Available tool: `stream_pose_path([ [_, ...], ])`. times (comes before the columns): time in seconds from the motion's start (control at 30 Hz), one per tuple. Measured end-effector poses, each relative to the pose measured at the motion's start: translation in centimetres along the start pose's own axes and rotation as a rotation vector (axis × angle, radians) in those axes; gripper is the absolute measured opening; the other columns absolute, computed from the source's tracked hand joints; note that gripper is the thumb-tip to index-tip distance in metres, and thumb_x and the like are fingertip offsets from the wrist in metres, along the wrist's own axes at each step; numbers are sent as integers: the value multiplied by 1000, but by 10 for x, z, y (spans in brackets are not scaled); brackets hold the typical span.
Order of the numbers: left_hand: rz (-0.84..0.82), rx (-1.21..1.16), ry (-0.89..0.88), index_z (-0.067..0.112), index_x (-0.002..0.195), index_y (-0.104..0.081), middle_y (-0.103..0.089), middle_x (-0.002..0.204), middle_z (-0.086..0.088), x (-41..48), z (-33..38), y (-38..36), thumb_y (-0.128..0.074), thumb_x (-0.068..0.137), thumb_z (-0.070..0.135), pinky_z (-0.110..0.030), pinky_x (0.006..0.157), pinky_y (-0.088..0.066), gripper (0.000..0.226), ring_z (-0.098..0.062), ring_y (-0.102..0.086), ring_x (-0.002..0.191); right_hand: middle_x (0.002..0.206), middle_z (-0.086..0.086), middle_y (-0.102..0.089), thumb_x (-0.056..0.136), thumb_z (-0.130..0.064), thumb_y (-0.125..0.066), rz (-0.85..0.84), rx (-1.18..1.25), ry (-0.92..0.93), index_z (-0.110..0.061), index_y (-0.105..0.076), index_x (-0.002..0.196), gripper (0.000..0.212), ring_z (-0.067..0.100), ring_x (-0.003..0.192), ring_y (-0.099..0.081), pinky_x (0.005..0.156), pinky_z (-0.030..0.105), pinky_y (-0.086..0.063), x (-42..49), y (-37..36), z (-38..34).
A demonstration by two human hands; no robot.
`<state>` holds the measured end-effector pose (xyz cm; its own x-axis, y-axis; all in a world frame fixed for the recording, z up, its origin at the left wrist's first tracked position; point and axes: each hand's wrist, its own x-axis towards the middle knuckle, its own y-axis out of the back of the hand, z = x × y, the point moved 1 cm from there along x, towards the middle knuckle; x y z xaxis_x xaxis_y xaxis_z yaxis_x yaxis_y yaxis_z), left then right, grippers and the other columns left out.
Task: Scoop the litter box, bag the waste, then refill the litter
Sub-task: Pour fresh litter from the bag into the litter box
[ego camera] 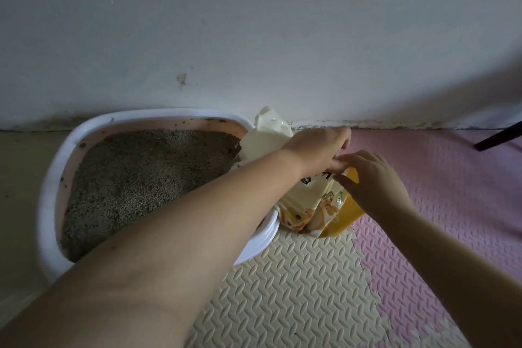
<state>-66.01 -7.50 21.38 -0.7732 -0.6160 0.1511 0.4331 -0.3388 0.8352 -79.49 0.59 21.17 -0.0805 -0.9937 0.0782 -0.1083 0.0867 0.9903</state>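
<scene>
A white litter box (50, 178) with a pink inner wall stands on the floor against the wall, filled with grey-brown litter (141, 178). A cream and yellow litter bag (310, 206) leans on the box's right rim, its open top (268, 133) over the box's far right corner. My left hand (319, 150) reaches across the box and grips the bag's upper part. My right hand (372, 181) holds the bag's right side, fingers curled on its yellow edge. No scoop or waste bag is in view.
A white wall (254, 37) rises directly behind the box. Cream foam mat tiles (296, 291) and pink foam mat tiles (452, 192) cover the floor on the right. A dark furniture leg (500, 137) stands at the far right near the wall.
</scene>
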Motion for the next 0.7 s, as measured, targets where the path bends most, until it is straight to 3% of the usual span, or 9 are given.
stream_pose_path([
  [0.1,-87,95,-17,16,119,-54,-61,90,7,-6,-21,30,-63,86,44,-27,74,-45,44,-10,-56,74,106,-1,-63,81,-34,-71,24,16,-53,-21,-66,109,31,20,103,-54,82,35,-46,5,-3,-1],
  [0.23,-161,245,131,30,123,-58,-61,112,12,-33,-77,64,-65,72,67,-33,89,-42,63,-12,-53,104,101,-4,-60,81,-35,-70,-12,28,-89,-20,-66,105,29,18,100,-52,76,30,-41,8,-1,-2],
  [0.37,-100,-18,222,26,110,-66,-61,112,11,-53,-98,64,-74,76,44,-28,83,-44,39,-10,-56,104,104,-1,-61,81,-33,-70,-51,-1,-94,-18,-65,107,31,20,102,-51,80,32,-41,9,1,-8],
  [0.53,-18,-21,205,22,93,-72,-68,97,9,-43,-92,72,-71,81,37,-30,79,-49,20,-10,-61,93,127,-1,-58,80,-37,-70,-41,73,54,-22,-57,125,49,21,119,-49,100,40,-40,16,4,-33],
  [0.6,16,-17,173,20,90,-73,-69,92,9,-38,-85,69,-71,81,37,-29,75,-49,19,-10,-62,89,122,-5,-60,82,-37,-69,38,150,120,-23,-57,125,47,17,115,-52,95,34,-42,20,2,-55],
  [0.7,45,-7,140,20,90,-74,-69,89,10,-33,-76,69,-73,80,36,-24,67,-44,19,-9,-61,85,106,-3,-65,86,-27,-65,134,218,86,-18,-63,116,31,18,99,-56,75,27,-37,26,-6,-77],
])
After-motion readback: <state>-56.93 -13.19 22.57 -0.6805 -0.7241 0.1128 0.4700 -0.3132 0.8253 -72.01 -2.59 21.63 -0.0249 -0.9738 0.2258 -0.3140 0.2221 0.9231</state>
